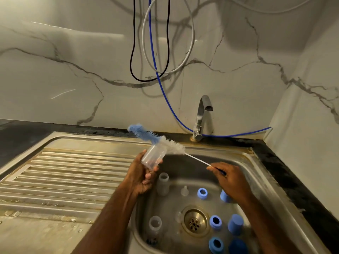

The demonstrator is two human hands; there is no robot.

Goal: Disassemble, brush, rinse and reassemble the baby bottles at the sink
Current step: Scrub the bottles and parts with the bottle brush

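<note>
Held bottle: a clear baby bottle body (pixel 153 156) with no ring or teat on it, tilted, above the left rim of the sink basin (pixel 244 173).
Left hand: the left hand (pixel 142 177) is curled round the held bottle from below and behind, thumb and fingers wrapped on its wall.
Bottle brush: a long bottle brush (pixel 165 143) lies slanted just above the held bottle; its white bristles are beside the bottle's upper end, whether they touch it I cannot tell. Its blue sponge tip (pixel 136 130) points up and left, toward the back edge of the sink.
Right hand: the right hand (pixel 230 177) pinches the thin white wire handle near its lower end, fingers closed on it, above the basin's right half.
In the basin, left side: two more clear bottle bodies stand upright, one (pixel 163 183) just right of the left hand, one (pixel 155 226) nearer the front wall.
In the basin, middle: a clear teat (pixel 184 191) stands behind the drain (pixel 194 223).
In the basin, right side: blue screw rings (pixel 202 193) (pixel 215 222) (pixel 216 245) and blue caps (pixel 235 224) (pixel 225 196) (pixel 238 246) right of the drain.
Tap: a steel tap (pixel 201 118) rises at the basin's back rim.
Draining board: ribbed steel draining board (pixel 64 173) left of the basin.
Hoses: a blue hose (pixel 165 96) runs down the marble wall behind the tap; black and grey loops hang above.
Counter: dark counter (pixel 286 173) borders the sink on the right.
</note>
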